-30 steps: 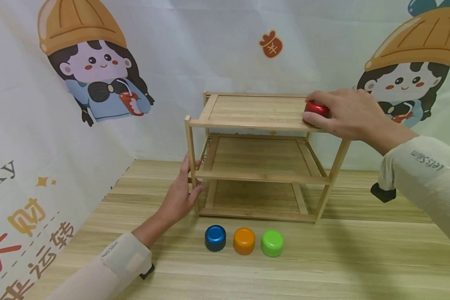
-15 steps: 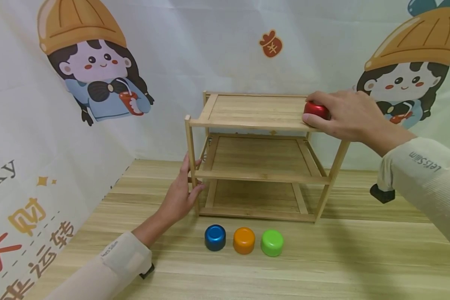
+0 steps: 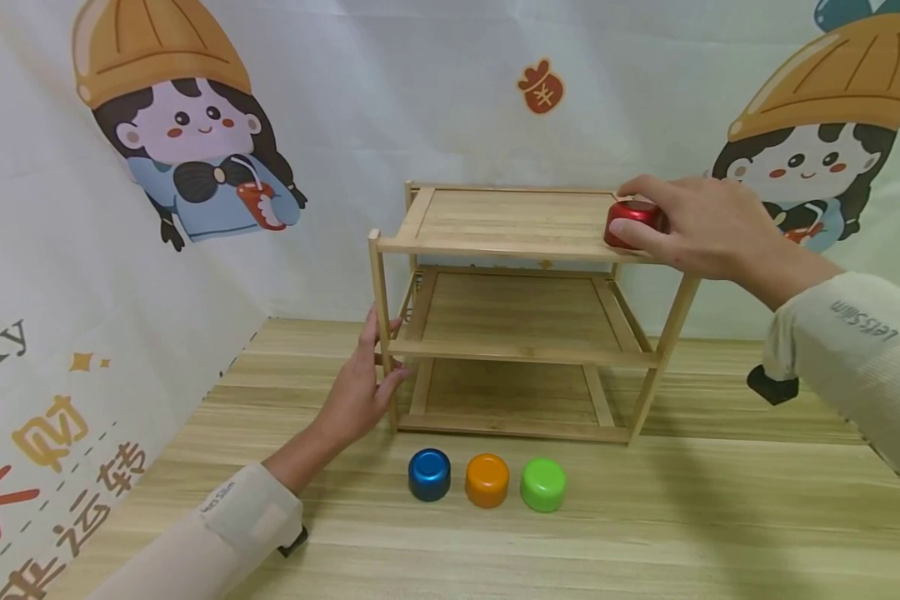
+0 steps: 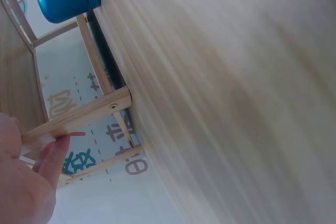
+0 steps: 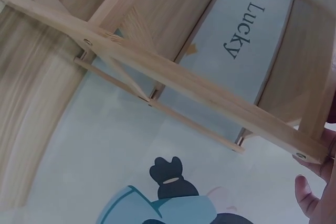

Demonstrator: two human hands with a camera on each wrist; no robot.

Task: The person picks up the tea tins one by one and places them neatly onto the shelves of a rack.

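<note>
A three-tier wooden shelf (image 3: 521, 354) stands on the table. On the front right corner of its top board sits a small glossy red tin (image 3: 630, 223). My right hand (image 3: 720, 227) reaches over that corner, thumb across the tin's front and a finger behind its top; the far fingers are hidden. At the left front post, my left hand (image 3: 354, 398) holds the shelf, its fingers passing behind the post. The left wrist view shows those fingers (image 4: 52, 163) beside the wood. In front of the shelf, blue (image 3: 429, 475), orange (image 3: 487, 481) and green (image 3: 543, 485) tins stand in a row.
A white printed cloth (image 3: 465, 100) with cartoon figures hangs close behind the shelf and along the left side. The wooden table (image 3: 495, 554) extends forward and to the right of the shelf. Both lower boards of the shelf are bare.
My right hand has shifted slightly right and its index finger has lifted, exposing more of the red tin's top. The left hand, shelf and other tins have stayed put.
</note>
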